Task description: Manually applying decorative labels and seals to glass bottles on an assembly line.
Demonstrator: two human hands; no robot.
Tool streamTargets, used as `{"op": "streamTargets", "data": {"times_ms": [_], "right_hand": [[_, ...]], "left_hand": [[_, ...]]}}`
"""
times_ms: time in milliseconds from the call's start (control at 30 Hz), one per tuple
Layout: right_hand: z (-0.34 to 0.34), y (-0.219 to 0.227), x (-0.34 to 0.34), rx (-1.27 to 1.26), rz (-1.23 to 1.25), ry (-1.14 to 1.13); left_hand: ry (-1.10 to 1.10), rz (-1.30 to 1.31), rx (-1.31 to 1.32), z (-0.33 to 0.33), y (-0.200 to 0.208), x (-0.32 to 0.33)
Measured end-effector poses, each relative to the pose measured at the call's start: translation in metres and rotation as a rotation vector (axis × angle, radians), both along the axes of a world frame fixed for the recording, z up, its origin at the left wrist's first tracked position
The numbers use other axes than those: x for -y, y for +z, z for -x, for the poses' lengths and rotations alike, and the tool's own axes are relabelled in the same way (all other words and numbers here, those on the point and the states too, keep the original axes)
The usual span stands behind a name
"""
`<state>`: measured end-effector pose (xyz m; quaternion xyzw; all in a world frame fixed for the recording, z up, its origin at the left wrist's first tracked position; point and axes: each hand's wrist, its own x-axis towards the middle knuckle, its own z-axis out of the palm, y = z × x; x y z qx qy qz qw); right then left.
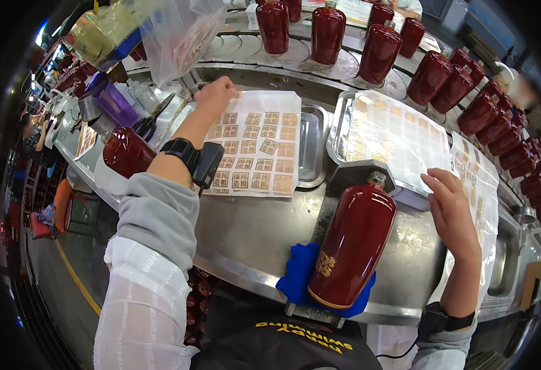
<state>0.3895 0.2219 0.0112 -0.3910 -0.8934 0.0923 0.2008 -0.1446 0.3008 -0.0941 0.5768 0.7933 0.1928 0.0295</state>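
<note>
A dark red glossy bottle (pixel 360 240) leans in a stand in front of me, its neck away from me, with a gold character decal (pixel 326 264) near its base. My left hand (pixel 216 97) is at the upper left corner of a white sheet (pixel 267 102) bearing rows of gold square decals. Its fingers are curled together; whatever they may hold is hidden. My right hand (pixel 448 200) is open and holds nothing, its fingers stretched beside the right edge of a metal tray (pixel 339 126) with another decal sheet (pixel 400 139) on it.
Blue cloth (pixel 295 277) pads the bottle's stand. More red bottles (pixel 381 52) stand along the curved conveyor (pixel 233 46) behind. At left are scissors (pixel 150 120), a purple cup (pixel 113 98) and a lying red bottle (pixel 125 151). A plastic bag (pixel 178 37) hangs above.
</note>
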Motion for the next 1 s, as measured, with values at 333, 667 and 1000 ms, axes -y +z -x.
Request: {"op": "streamTargets", "data": {"times_ms": [333,667,1000], "right_hand": [[0.035,0.018,0.047,-0.409,-0.079,0.017],[0.039,0.013,0.086,-0.542,0.134,0.145],[-0.208,-0.068,-0.017,0.107,0.218,-0.797]], "left_hand": [[-0.510,-0.291,0.306,-0.172,0.115,0.126],[-0.825,-0.229,0.432,-0.279,0.119,0.198],[-0.744,-0.259,0.594,-0.266,0.075,0.225]]}}
